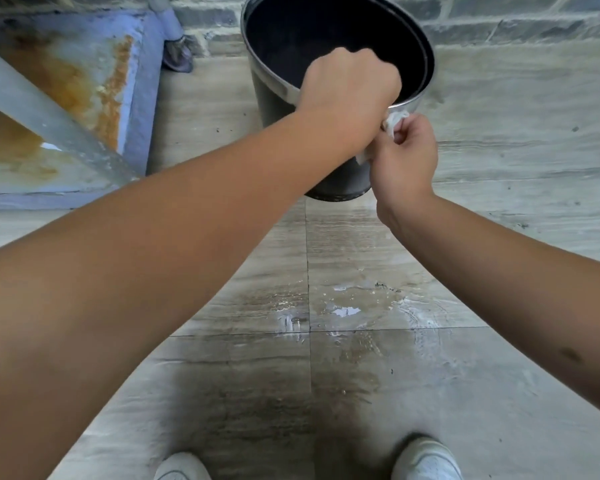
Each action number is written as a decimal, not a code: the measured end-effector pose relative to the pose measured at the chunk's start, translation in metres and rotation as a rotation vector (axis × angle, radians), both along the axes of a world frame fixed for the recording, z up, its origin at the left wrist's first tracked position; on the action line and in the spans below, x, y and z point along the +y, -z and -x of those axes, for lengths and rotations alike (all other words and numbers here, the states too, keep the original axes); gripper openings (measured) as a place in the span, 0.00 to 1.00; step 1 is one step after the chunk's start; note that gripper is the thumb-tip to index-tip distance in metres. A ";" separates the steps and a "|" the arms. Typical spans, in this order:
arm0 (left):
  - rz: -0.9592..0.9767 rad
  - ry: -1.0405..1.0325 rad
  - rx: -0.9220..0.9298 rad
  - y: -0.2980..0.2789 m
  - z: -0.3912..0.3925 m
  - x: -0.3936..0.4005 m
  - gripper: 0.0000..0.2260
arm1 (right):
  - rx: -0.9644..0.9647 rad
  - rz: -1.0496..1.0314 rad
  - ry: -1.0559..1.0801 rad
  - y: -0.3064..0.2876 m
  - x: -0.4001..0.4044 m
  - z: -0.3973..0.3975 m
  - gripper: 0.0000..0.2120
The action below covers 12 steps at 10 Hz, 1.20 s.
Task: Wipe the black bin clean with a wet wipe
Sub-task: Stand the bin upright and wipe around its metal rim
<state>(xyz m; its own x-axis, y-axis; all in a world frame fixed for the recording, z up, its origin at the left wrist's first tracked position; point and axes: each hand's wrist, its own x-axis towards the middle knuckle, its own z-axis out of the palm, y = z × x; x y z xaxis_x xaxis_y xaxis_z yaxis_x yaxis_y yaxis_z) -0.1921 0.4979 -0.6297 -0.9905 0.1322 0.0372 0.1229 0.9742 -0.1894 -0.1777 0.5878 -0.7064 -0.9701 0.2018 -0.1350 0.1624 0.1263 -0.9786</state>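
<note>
Both busy: left hand grips bin rim, right hand pinches tissue against its side; wiping looks midway, puddle on floor untouched.

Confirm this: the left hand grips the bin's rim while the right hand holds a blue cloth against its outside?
Wrong colour: the head view shows the cloth is white. The left hand grips the rim of the bin; the right hand holds the cloth against its outside.
</note>
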 end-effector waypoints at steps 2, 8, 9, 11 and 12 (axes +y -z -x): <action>-0.299 0.096 -0.045 -0.009 0.009 -0.014 0.15 | -0.005 0.023 -0.053 0.003 0.023 0.012 0.11; -0.391 0.147 -0.040 0.022 -0.030 -0.094 0.09 | -0.371 -0.111 -0.079 0.092 0.007 0.033 0.12; -0.418 0.113 -0.017 0.025 -0.035 -0.092 0.09 | -0.441 -0.096 -0.057 0.108 0.005 0.039 0.07; -0.468 0.070 0.010 0.028 -0.038 -0.088 0.09 | -0.662 -0.312 -0.151 0.113 -0.004 0.035 0.05; -0.485 0.066 0.025 0.028 -0.038 -0.089 0.09 | -0.784 0.391 0.164 0.091 -0.007 0.037 0.13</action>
<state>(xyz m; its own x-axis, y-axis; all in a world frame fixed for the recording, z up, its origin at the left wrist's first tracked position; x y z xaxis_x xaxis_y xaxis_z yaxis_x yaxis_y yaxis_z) -0.1542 0.4091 -0.6580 -0.9787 0.1560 0.1332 0.1882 0.9412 0.2806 -0.2149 0.5805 -0.7973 -0.5333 0.1302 -0.8358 0.7899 -0.2769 -0.5472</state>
